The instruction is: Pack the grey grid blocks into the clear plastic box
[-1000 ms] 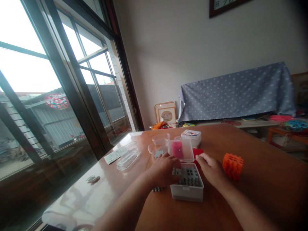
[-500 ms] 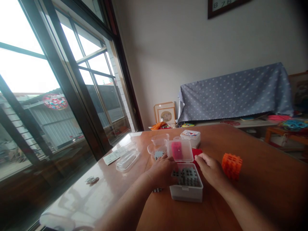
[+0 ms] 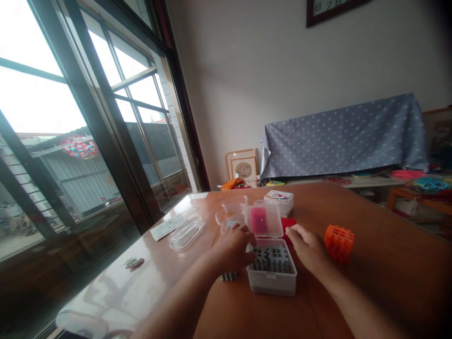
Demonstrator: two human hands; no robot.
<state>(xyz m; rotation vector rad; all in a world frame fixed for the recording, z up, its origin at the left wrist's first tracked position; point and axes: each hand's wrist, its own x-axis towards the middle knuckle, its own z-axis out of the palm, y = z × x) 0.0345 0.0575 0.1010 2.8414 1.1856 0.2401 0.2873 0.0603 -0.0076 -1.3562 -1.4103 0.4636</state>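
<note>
An open clear plastic box (image 3: 271, 283) holds grey interlocking block pieces (image 3: 277, 256), and its hinged lid (image 3: 275, 214) stands raised behind it. My left hand (image 3: 233, 245) is over the box's left side, with thumb and fingers apart, close to the grey pieces; its fingertips are partly hidden. Just beyond it, a grey piece (image 3: 232, 223) shows at a clear tub. My right hand (image 3: 306, 240) is closed in a pinch at the box's right rear corner, beside a flat red item (image 3: 288, 223). What its fingers hold is not visible.
An orange block assembly (image 3: 339, 244) stands to the right. More grey pieces (image 3: 229, 277) lie left of the box. Behind are clear tubs (image 3: 235, 203) and a white-sided box (image 3: 280, 202). Clear lids (image 3: 187, 234), a paper slip (image 3: 164, 229) and a small packet (image 3: 134, 262) lie left.
My left hand has lifted slightly, with its thumb drawn back left, showing more grey pieces in the box. The grey piece beyond it sits a little farther away. My right hand is nearly unchanged.
</note>
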